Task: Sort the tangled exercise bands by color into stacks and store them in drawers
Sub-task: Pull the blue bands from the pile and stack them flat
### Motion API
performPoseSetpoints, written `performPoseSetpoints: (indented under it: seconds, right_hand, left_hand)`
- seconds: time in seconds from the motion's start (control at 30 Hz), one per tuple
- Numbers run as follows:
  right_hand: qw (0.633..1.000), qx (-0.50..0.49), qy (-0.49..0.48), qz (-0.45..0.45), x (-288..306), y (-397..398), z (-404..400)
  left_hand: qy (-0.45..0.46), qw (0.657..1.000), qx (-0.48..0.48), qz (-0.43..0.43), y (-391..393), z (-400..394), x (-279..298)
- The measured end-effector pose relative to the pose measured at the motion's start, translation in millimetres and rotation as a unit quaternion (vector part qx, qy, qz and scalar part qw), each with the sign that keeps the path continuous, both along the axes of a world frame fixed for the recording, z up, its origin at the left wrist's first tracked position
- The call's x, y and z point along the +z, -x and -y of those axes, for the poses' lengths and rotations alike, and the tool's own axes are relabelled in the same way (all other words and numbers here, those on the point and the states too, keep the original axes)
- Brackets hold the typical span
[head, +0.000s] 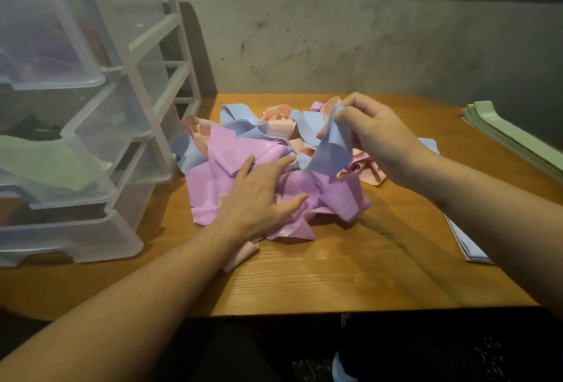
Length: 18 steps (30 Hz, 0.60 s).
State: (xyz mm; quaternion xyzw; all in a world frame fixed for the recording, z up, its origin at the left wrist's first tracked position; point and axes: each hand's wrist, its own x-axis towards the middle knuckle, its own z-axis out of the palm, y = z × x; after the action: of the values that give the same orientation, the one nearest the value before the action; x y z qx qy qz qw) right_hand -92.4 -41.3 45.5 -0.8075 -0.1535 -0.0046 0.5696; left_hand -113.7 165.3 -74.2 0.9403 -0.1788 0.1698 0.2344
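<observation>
From the head camera, a tangled pile of exercise bands [262, 165] is lying on the wooden table [350, 265], mixing lilac, light blue and peach strips. The left hand [259, 198] is resting flat on the pile with its fingers straight and spread, pressing down on the lilac bands [332, 195] at the near side of the heap and gripping nothing. The right hand [374, 137] is curling its fingers and thumb around a light blue band [332, 153], pinching its upper end and holding it raised above the tangle, while the band's lower part is trailing down into the pile. Peach bands [280, 125] are showing at the far side and poking out beneath the left wrist.

To the left, a translucent plastic drawer unit [100, 137] is standing on the table just beside the pile, with several drawers pulled out; one is holding pale green bands [51, 165], and something purple is showing blurred in the drawer above. At the right edge a flat stack of green bands [511, 134] is lying near the wall, and a stack of light blue bands [469, 244] is lying partly hidden under the right forearm.
</observation>
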Motion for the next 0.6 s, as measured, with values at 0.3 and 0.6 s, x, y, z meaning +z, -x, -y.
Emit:
performPoseSetpoints:
  seconds: [0.3, 0.6]
  right_hand:
    - [0.99, 0.001, -0.117, -0.075, 30, 26, 5]
    - [0.97, -0.002, -0.209, -0.126, 49, 43, 13]
  left_hand:
    - [0.117, 0.992, -0.039, -0.005, 7, 4, 18]
    - [0.303, 0.947, -0.086, -0.058, 16, 61, 63]
